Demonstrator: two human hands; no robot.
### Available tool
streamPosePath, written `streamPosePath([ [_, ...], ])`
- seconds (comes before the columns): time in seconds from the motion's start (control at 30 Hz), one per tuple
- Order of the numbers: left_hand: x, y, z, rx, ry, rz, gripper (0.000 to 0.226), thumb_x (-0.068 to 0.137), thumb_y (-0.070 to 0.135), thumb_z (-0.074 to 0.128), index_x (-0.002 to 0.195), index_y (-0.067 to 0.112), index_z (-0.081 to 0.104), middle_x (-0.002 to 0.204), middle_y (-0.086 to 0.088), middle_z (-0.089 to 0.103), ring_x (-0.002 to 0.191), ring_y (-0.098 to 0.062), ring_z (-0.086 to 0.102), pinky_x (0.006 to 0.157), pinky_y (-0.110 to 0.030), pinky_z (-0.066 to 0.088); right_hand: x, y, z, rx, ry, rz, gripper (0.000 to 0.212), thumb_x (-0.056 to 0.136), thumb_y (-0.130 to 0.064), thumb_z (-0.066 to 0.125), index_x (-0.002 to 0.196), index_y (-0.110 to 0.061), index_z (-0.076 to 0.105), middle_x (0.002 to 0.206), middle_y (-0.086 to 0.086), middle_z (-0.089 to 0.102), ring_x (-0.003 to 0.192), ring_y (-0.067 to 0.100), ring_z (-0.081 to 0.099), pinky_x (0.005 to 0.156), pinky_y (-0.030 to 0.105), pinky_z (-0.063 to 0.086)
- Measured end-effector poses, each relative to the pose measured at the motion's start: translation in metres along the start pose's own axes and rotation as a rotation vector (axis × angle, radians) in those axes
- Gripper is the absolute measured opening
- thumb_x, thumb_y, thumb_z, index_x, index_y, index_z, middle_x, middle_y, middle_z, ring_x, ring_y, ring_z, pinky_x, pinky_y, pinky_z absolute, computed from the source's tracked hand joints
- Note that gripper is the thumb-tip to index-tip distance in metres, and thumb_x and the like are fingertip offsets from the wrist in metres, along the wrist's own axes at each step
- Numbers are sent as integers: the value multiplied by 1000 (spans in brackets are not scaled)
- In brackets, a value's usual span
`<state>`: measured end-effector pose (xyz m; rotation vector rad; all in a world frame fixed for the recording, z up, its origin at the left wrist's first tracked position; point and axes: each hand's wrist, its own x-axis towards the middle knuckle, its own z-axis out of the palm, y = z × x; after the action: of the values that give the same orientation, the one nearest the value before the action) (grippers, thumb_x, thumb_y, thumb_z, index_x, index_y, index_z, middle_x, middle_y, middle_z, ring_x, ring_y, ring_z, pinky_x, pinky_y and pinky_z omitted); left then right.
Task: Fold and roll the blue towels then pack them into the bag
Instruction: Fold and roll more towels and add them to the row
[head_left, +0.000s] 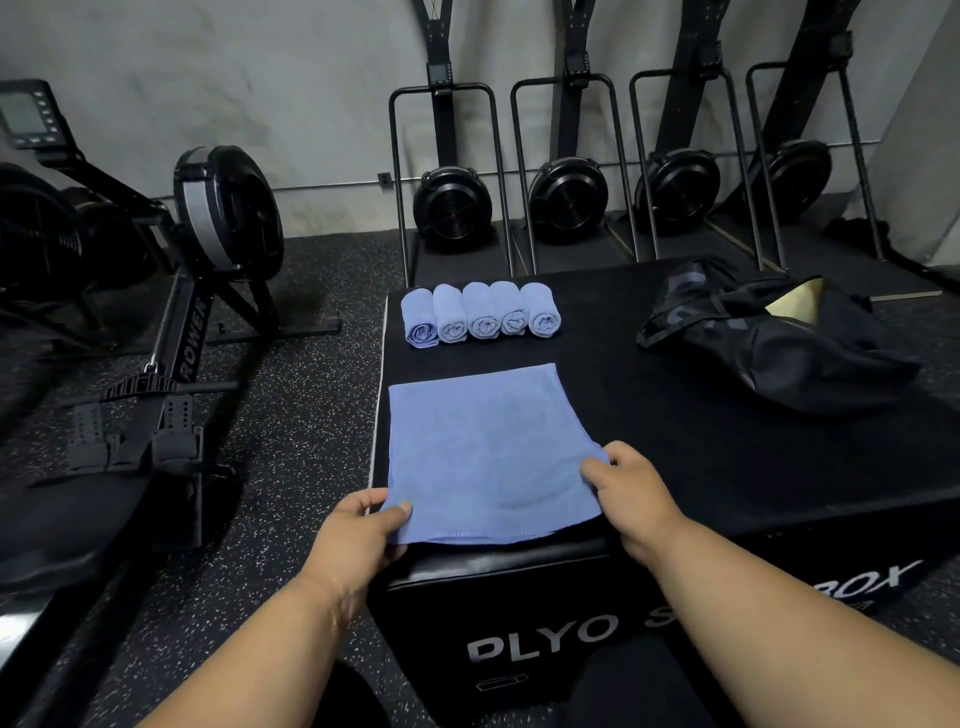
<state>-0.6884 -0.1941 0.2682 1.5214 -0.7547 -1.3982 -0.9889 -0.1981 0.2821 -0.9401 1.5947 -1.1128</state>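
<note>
A blue towel (483, 452) lies flat on the near left part of a black plyo box (675, 426), its near hem reaching the box's front edge. The left hand (358, 540) holds the towel's near left corner, thumb on top of the cloth and the other fingers curled beneath it. The right hand (631, 491) grips the near right corner, thumb and fingers (592, 470) pinching the cloth at its right edge, where the fabric is slightly lifted and puckered. Farther back on the box, five rolled towels (480, 314) lie side by side in a row, touching one another, their spiral ends facing the person; the leftmost roll looks looser than the others. The row sits just beyond the flat towel, with a strip of bare box top between them. On the far right of the box lies a black bag (769, 338), slumped and crumpled, with a pale yellowish patch showing at an opening near its top; it is well apart from the towels. The box's front face carries white lettering reading "PLYO". The box stands on a dark speckled floor (291, 415). To the left is a rowing machine (208, 249), and along the grey wall behind stand several black upright machines (571, 197) with round fan housings.
</note>
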Motion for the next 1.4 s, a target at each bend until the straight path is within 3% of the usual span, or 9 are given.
streamPosePath([
  [0.17,7,0,-7,-71,27,17,34,94,8,73,121,25,61,108,-7,75,73,-17,65,51,-27,55,1,-1,-3,180,-8,31,22,84,-7,56,76,-19,41,76,3,45,71,21,44,63,35,34],
  [0.43,4,-2,-5,95,76,158,28,92,17,79,114,25,64,78,-7,67,55,-15,59,58,-30,53,-3,-4,-1,181,-129,76,16,77,-18,63,78,-20,48,83,5,56,80,22,54,76,38,40],
  [0.53,1,-5,-12,166,93,168,24,90,16,81,107,14,64,70,-6,65,54,-16,60,58,-30,53,-4,-4,-6,76,-95,36,20,84,-10,61,77,-19,44,72,1,51,67,18,48,62,34,38],
  [0.63,-3,-11,-21,247,86,158,26,86,16,84,91,7,60,61,-7,62,48,-15,57,46,-25,48,-7,3,-12,-121,-15,-6,23,81,-8,61,74,-19,41,67,1,44,62,17,40,53,31,31],
  [0.83,-6,-23,-33,285,59,112,29,87,28,84,84,10,62,66,-8,65,55,-22,58,60,-32,51,-22,23,-15,-230,-16,100,22,77,-17,67,73,-18,46,61,2,53,56,20,48,53,35,41],
  [0.97,-8,-23,-36,385,64,93,24,92,17,79,75,6,65,60,-7,66,53,-19,55,60,-29,48,-25,26,-22,-304,15,87,22,82,-19,68,70,-15,50,59,3,57,52,18,54,53,33,46],
  [1.07,-9,-19,-40,542,65,81,31,89,24,81,68,10,63,55,-3,65,51,-18,53,59,-28,47,-24,25,-27,-448,40,56,25,88,-27,64,70,-16,49,59,1,56,50,16,55,55,32,44],
  [1.2,-10,-11,-37,783,81,114,25,82,33,85,84,14,69,67,3,73,57,-18,61,60,-29,50,-20,20,-27,-687,135,-68,38,91,-39,63,65,-19,44,66,-4,51,56,13,46,54,29,36],
  [1.4,-2,14,-28,765,94,204,19,84,22,82,93,17,66,69,3,76,54,-16,64,59,-31,54,-1,10,-21,-506,91,-102,52,94,-40,66,59,-21,32,54,-6,36,56,16,37,58,33,35],
])
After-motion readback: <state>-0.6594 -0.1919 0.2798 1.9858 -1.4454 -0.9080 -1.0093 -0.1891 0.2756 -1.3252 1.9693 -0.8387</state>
